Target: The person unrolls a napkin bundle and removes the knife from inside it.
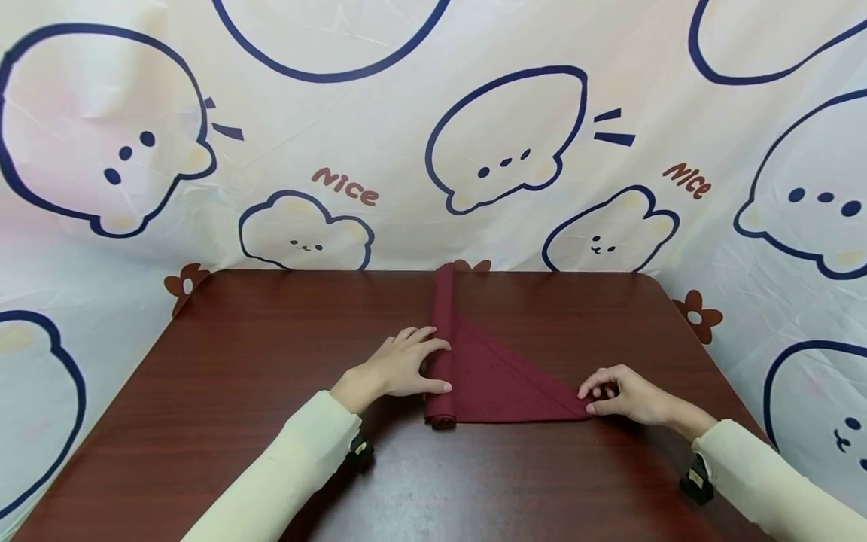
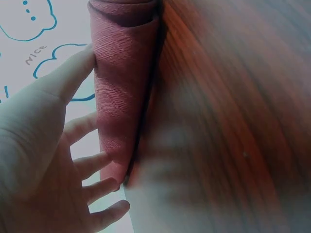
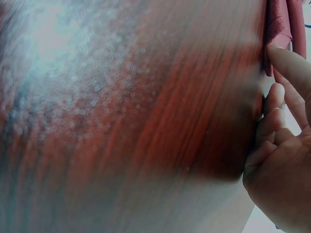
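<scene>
A dark red cloth [image 1: 501, 380] lies on the table, its left side wound into a long roll [image 1: 443, 301] that runs from front to back. The loose part tapers to a pointed corner at the right. My left hand [image 1: 406, 361] rests against the left side of the roll, thumb toward the near end and fingers spread; in the left wrist view its fairly straight fingers touch the roll [image 2: 124, 73]. At the pointed corner my right hand [image 1: 630, 395] pinches the cloth between thumb and forefinger, the other fingers curled in. The right wrist view shows the cloth's edge [image 3: 278, 29] at the fingertips.
The reddish-brown wooden table [image 1: 203, 421] has rounded far corners. A pale curtain [image 1: 400, 135] with cartoon drawings hangs behind it and along both sides. The roll's far end reaches the table's back edge.
</scene>
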`<action>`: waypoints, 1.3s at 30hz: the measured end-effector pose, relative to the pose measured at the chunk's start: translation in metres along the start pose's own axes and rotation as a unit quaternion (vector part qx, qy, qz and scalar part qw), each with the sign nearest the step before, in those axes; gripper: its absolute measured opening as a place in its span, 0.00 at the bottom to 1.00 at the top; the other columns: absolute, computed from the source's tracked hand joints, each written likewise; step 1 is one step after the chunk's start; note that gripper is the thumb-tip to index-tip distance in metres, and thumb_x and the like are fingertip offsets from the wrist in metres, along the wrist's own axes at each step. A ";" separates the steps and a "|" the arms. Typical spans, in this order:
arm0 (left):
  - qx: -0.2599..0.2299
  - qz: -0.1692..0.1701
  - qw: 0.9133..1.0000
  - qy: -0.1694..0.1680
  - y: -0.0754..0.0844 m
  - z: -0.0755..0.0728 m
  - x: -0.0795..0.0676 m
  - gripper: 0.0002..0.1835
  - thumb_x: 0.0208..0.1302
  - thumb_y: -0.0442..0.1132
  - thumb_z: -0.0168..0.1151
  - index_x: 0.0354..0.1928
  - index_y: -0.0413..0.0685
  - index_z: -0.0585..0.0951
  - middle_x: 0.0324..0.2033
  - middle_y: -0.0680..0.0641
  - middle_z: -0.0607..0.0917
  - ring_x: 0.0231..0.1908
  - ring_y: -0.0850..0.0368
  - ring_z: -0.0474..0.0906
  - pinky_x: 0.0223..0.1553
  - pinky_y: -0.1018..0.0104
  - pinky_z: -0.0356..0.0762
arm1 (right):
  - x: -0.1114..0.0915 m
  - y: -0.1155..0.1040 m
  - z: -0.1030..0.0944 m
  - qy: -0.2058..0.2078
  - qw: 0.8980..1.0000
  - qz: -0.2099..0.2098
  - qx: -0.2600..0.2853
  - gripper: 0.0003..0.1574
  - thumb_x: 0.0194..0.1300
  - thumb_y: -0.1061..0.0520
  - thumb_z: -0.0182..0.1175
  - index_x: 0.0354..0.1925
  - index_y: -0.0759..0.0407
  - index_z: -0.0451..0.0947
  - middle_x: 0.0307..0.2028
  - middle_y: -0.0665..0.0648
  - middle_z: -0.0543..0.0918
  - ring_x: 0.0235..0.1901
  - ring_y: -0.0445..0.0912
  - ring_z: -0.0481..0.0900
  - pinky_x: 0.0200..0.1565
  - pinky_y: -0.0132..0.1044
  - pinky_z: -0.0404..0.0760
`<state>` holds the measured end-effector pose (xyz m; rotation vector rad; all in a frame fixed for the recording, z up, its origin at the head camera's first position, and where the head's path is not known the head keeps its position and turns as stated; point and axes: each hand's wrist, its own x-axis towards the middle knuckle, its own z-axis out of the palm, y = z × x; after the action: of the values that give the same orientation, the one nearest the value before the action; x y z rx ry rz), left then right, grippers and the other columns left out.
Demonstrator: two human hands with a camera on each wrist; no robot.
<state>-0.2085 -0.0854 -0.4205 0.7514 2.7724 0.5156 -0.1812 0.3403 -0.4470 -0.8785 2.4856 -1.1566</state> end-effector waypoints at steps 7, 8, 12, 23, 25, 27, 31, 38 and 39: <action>-0.007 -0.013 1.000 -0.008 -0.007 -0.005 -0.007 0.38 0.58 0.66 0.68 0.69 0.66 0.72 0.76 0.45 0.64 0.75 0.40 0.59 0.71 0.35 0.60 | 0.000 0.001 0.000 -0.002 1.000 -0.002 0.005 0.06 0.62 0.62 0.70 0.39 0.58 0.85 0.28 0.61 0.75 0.26 0.38 0.67 0.28 0.31 0.69; -0.007 -0.016 1.000 -0.009 -0.008 -0.005 -0.008 0.38 0.58 0.66 0.68 0.69 0.66 0.72 0.76 0.45 0.64 0.75 0.40 0.59 0.71 0.35 0.60 | 0.000 0.001 0.000 -0.002 1.000 -0.002 0.005 0.06 0.62 0.62 0.70 0.39 0.58 0.85 0.28 0.61 0.75 0.26 0.38 0.67 0.28 0.31 0.69; -0.017 -0.024 0.999 -0.013 -0.013 -0.002 -0.011 0.38 0.59 0.65 0.68 0.70 0.66 0.72 0.76 0.46 0.65 0.75 0.40 0.59 0.71 0.36 0.61 | 0.000 0.001 0.000 -0.001 1.000 -0.004 0.000 0.06 0.61 0.62 0.70 0.39 0.59 0.85 0.28 0.60 0.75 0.25 0.37 0.67 0.27 0.31 0.69; -0.057 -0.022 0.998 -0.019 -0.018 0.001 -0.016 0.39 0.60 0.63 0.68 0.72 0.63 0.70 0.78 0.46 0.62 0.76 0.39 0.57 0.71 0.33 0.58 | -0.003 0.000 0.000 -0.007 1.000 0.003 0.006 0.06 0.63 0.62 0.69 0.40 0.59 0.85 0.29 0.60 0.75 0.27 0.37 0.68 0.28 0.32 0.69; -0.063 -0.020 0.998 -0.018 -0.019 0.001 -0.016 0.39 0.61 0.63 0.68 0.72 0.63 0.70 0.78 0.46 0.62 0.76 0.39 0.57 0.71 0.33 0.58 | -0.002 0.000 0.000 -0.006 1.000 0.003 0.005 0.06 0.62 0.62 0.70 0.40 0.59 0.85 0.28 0.60 0.75 0.27 0.37 0.68 0.28 0.32 0.69; -0.068 -0.019 0.997 -0.018 -0.020 0.000 -0.017 0.39 0.61 0.62 0.68 0.72 0.63 0.70 0.78 0.46 0.62 0.76 0.39 0.56 0.71 0.33 0.58 | -0.002 -0.001 -0.001 -0.004 1.000 0.002 0.001 0.06 0.62 0.62 0.70 0.40 0.58 0.85 0.28 0.59 0.75 0.26 0.38 0.67 0.28 0.32 0.69; -0.068 -0.018 0.997 -0.017 -0.021 -0.001 -0.017 0.39 0.60 0.63 0.68 0.72 0.63 0.70 0.78 0.46 0.62 0.76 0.39 0.56 0.72 0.34 0.57 | -0.001 -0.002 -0.001 0.000 1.000 -0.002 -0.004 0.06 0.62 0.62 0.70 0.39 0.57 0.85 0.28 0.59 0.75 0.26 0.37 0.67 0.28 0.32 0.69; -0.055 -0.011 0.998 -0.017 -0.017 -0.008 -0.013 0.38 0.60 0.61 0.69 0.71 0.60 0.72 0.77 0.42 0.63 0.76 0.38 0.56 0.72 0.34 0.58 | 0.001 -0.001 -0.001 -0.003 1.000 -0.004 -0.006 0.06 0.62 0.62 0.70 0.39 0.57 0.85 0.28 0.59 0.75 0.26 0.37 0.67 0.28 0.32 0.69; -0.052 -0.011 0.998 -0.016 -0.015 -0.010 -0.012 0.38 0.60 0.61 0.69 0.71 0.60 0.72 0.77 0.42 0.62 0.76 0.38 0.55 0.72 0.34 0.58 | 0.002 -0.001 -0.001 -0.004 1.000 -0.004 -0.007 0.06 0.62 0.62 0.70 0.39 0.57 0.85 0.28 0.59 0.76 0.26 0.38 0.67 0.28 0.32 0.69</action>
<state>-0.2084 -0.1067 -0.4162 0.6988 2.6974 0.6329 -0.1826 0.3394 -0.4455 -0.8948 2.4891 -1.1389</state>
